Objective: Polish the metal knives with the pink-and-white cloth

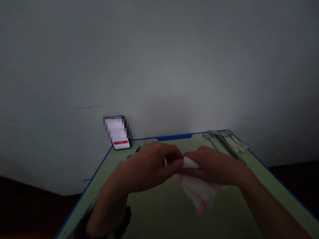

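Observation:
My left hand (149, 164) and my right hand (211, 166) meet over the middle of a green table (154, 212). A white cloth (199, 191) with pinkish edges is bunched between them and hangs down below my right hand. Both hands have their fingers closed on the cloth. A small pale object shows between my left fingers, too dim to name.
Several spoons and other cutlery (225, 141), some with white handles, lie at the table's far right corner. A phone (119, 134) with a lit screen leans against the grey wall at the far left corner. The table has a blue rim (174, 136). The room is dim.

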A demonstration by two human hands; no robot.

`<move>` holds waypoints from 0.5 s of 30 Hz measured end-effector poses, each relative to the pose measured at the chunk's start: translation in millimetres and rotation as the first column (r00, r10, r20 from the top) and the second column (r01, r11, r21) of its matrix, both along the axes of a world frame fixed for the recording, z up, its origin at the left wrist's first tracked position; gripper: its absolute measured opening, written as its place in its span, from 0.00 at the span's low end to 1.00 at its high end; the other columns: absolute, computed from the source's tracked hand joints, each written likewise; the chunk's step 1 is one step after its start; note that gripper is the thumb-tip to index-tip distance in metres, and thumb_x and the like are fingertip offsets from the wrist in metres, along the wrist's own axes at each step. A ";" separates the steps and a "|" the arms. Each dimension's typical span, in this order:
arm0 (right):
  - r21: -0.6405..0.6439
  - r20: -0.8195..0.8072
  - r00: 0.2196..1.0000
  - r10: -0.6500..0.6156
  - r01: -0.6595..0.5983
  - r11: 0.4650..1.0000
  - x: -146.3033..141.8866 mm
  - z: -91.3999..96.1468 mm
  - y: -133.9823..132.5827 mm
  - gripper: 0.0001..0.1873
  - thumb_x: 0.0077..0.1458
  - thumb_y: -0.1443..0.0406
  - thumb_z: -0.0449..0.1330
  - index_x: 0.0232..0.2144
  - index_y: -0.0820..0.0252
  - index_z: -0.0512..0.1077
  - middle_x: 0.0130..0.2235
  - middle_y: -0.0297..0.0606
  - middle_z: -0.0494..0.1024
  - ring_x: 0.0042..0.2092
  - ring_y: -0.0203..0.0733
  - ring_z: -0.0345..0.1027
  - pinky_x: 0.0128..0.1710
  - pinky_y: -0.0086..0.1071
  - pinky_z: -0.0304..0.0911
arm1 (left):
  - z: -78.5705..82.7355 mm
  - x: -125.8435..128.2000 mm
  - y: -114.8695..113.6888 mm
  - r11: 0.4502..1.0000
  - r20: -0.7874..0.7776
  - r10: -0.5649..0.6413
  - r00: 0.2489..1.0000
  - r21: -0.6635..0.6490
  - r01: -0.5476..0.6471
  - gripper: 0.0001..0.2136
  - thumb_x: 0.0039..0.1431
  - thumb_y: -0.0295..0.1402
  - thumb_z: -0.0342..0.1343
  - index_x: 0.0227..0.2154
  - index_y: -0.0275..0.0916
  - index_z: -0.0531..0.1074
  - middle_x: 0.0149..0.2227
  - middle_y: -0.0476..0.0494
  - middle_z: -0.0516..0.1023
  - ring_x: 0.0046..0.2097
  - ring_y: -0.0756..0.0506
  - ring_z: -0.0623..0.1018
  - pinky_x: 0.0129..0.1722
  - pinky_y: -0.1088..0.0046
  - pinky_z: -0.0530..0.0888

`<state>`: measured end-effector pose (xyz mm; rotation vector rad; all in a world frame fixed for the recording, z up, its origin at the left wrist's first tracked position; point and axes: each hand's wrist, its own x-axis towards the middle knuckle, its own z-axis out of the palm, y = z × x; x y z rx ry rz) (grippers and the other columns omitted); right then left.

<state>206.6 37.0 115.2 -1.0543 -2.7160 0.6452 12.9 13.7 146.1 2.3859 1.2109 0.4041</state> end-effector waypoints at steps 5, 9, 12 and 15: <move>-0.093 -0.065 0.997 -0.028 0.022 0.995 -1.0 2.6 -2.1 0.24 0.54 0.46 0.47 0.36 0.58 0.69 0.28 0.37 0.72 0.28 0.36 0.62 0.25 0.28 0.51 | 2.4 -1.8 -0.6 1.000 -0.003 0.004 1.000 0.026 -0.004 0.12 0.61 0.37 0.46 0.30 0.40 0.72 0.26 0.51 0.74 0.27 0.52 0.71 0.27 0.78 0.64; -0.164 -0.131 0.991 0.011 -0.032 0.986 -0.8 5.6 -5.3 0.26 0.59 0.49 0.38 0.36 0.59 0.67 0.27 0.35 0.70 0.26 0.33 0.61 0.24 0.27 0.51 | 4.4 -4.4 -2.0 0.999 -0.004 -0.003 1.000 0.035 0.004 0.11 0.61 0.37 0.46 0.29 0.39 0.70 0.25 0.51 0.72 0.27 0.52 0.70 0.26 0.78 0.63; -0.117 -0.129 0.990 0.056 -0.071 0.991 -1.8 5.3 -5.4 0.24 0.59 0.49 0.41 0.35 0.59 0.67 0.27 0.35 0.70 0.28 0.34 0.61 0.26 0.27 0.51 | 6.6 -4.5 -1.3 0.999 -0.008 -0.037 0.999 0.030 0.037 0.11 0.61 0.36 0.46 0.29 0.38 0.70 0.26 0.51 0.72 0.27 0.52 0.69 0.27 0.78 0.63; -0.133 -0.122 0.988 0.094 -0.111 0.985 -3.1 2.8 -2.8 0.21 0.59 0.52 0.42 0.36 0.59 0.68 0.26 0.34 0.70 0.27 0.33 0.61 0.26 0.27 0.51 | 9.1 -7.8 0.9 0.998 -0.016 -0.063 0.998 0.019 0.063 0.11 0.61 0.35 0.46 0.28 0.38 0.69 0.25 0.51 0.71 0.27 0.52 0.69 0.27 0.79 0.63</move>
